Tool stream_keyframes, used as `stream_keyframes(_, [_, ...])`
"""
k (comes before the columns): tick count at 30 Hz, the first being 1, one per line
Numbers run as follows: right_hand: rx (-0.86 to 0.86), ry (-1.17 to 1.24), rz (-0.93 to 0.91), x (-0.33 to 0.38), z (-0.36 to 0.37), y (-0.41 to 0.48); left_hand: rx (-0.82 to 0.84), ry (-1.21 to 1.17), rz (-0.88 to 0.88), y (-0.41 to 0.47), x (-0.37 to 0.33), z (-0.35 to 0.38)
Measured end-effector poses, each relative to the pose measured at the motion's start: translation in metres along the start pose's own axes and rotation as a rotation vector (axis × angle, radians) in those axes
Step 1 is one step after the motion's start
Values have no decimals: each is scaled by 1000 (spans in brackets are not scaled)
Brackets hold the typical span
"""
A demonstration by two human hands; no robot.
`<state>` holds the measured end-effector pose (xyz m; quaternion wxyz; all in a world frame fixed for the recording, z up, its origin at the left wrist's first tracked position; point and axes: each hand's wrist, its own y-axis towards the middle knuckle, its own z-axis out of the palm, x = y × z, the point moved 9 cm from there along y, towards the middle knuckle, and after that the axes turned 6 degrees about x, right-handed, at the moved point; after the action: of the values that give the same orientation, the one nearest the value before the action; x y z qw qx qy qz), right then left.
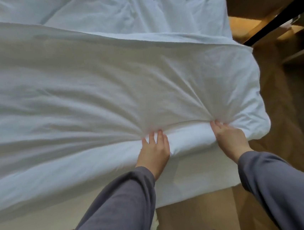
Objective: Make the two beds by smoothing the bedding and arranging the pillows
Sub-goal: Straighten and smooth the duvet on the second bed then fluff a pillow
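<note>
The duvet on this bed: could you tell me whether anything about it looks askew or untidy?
Yes. The duvet is bunched near its front edge, where the left hand and right hand grip it, with creases fanning out from both grips. Beyond its far edge the sheet lies rumpled.

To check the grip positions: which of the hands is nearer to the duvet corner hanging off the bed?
Right. The right hand grips the duvet just beside that corner; the left hand grips it farther away.
</note>
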<state>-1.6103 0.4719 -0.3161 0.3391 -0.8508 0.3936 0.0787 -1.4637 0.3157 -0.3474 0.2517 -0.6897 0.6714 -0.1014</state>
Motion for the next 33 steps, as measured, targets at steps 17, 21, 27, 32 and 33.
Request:
stream_keyframes(17, [404, 439, -3, 53, 13, -50, 140, 47, 198, -49, 32, -2])
stream_keyframes(21, [47, 658, 38, 42, -52, 0, 9, 145, 16, -15, 107, -55])
stream_keyframes(27, [-160, 692, 390, -47, -132, 120, -280, -142, -306, 55, 203, -163])
stream_keyframes(32, [157, 416, 349, -71, -89, 143, -116, -167, -343, 75, 229, -151])
stream_keyframes(33, [67, 425, 371, -76, -95, 139, -188, -180, -338, 72, 230, -156])
